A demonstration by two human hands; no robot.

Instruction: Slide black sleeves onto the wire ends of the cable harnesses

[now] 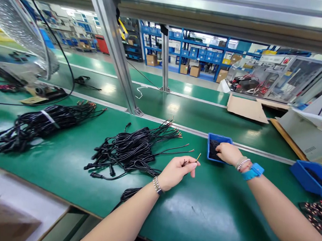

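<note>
Between the thumb and fingers of my left hand [178, 171] is the end of a black cable, with a yellow wire tip [198, 158] sticking out. The rest of that cable is partly hidden by the hand and forearm. My right hand [229, 153] reaches into a small blue bin [208, 147] that holds thin black pieces [214, 150], too small to name. Its fingertips are down among them, so what they pinch is hidden. Left of my left hand lies a loose pile of black cables [133, 148] with connectors at one end and bare coloured wires at the other.
A tied bundle of black cables [47, 121] lies at the left. Another blue bin [306, 178] and a heap of small dark parts with reddish ends [316, 216] sit at the right. A metal post [118, 55] rises behind the cables, beside a silver duct [26, 26].
</note>
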